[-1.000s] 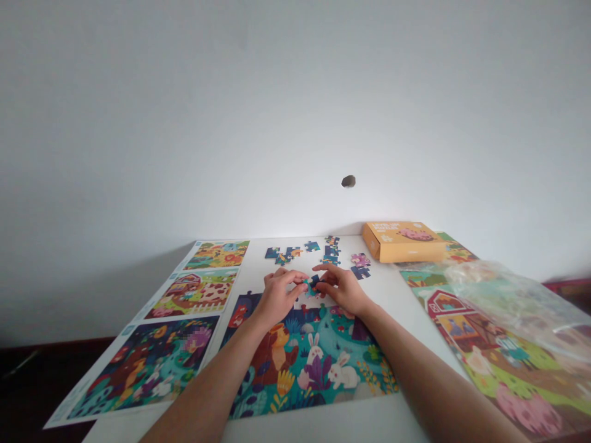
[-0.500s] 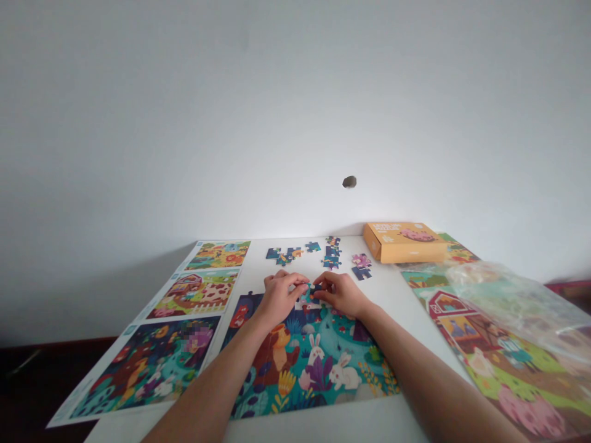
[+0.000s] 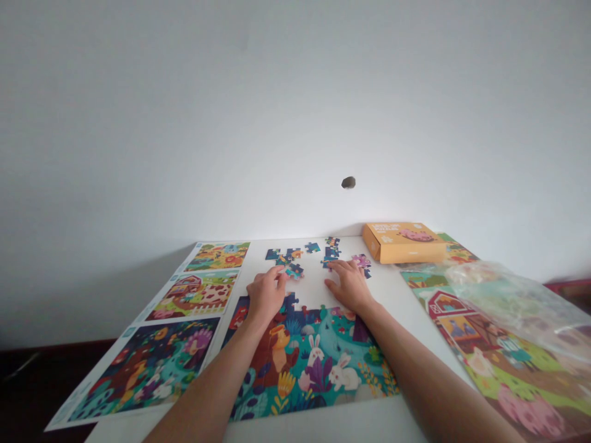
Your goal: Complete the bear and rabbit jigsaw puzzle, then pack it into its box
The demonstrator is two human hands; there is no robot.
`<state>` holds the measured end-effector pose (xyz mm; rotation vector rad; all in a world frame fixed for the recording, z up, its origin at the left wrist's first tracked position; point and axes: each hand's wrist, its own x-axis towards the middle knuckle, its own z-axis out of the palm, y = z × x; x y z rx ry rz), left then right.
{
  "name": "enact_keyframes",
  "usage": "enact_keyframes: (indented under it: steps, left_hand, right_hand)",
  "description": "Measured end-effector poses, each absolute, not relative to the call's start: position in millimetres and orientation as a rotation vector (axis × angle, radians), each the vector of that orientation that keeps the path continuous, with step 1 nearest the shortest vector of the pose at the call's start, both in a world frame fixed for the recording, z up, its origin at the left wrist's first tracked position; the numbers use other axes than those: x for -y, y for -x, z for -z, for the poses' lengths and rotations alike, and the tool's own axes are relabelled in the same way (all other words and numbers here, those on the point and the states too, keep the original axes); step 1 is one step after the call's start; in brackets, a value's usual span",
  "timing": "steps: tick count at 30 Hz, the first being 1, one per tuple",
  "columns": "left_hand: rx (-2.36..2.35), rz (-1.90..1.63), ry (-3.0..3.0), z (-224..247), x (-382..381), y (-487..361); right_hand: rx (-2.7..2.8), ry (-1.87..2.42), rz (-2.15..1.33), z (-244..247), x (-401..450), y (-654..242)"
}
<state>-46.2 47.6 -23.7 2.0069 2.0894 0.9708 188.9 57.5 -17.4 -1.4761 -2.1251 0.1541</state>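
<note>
A jigsaw puzzle (image 3: pixel 307 363) is lying partly assembled near the front edge of the tabletop (image 3: pixel 323 428), showing two white rabbits, purple flowers and a brown animal on teal ground. Its far side is ending in a jagged, unfinished edge. Both bare forearms are reaching in from the front edge. The left hand (image 3: pixel 265 295) is hanging just above that jagged edge, open and loosely curved, its fingertips (image 3: pixel 282 274) just beside a small loose piece (image 3: pixel 294 271) and gripping nothing. The right hand (image 3: pixel 349 286) is lying open and palm down on the tabletop, fingers spread toward the far edge, holding nothing, close to a dark blue piece (image 3: pixel 329 262) and a pink piece (image 3: pixel 361 261).

More loose pieces (image 3: pixel 286 255) are scattered in a loose band along the far edge. A yellow box (image 3: pixel 403 243) is sitting at the far right corner. Three printed picture sheets (image 3: pixel 194 294) are lying in a column along the left edge, each showing a colorful scene. A larger sheet with a red barn (image 3: pixel 489 351) is lying along the right edge, partly under a clear plastic bag (image 3: pixel 512 301). A white wall (image 3: pixel 295 111) is rising behind the tabletop, with a small dark mark (image 3: pixel 348 182) on it.
</note>
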Motion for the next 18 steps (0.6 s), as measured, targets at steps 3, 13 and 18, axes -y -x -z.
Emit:
enact_keyframes:
  steps: [3,13,18]
  left_hand:
    - [-2.112,-0.907,-2.180,27,-54,55]
    - [-2.173,-0.535,-2.328,30,-59,62]
    - [-2.233,-0.519,-2.296,23,-56,58]
  right_hand:
    - [2.195,1.441,-0.181,18,-55,-186]
    - [2.250,1.379,-0.219,19,-53,-184]
    - [2.198,1.358,-0.230,20,-54,-183]
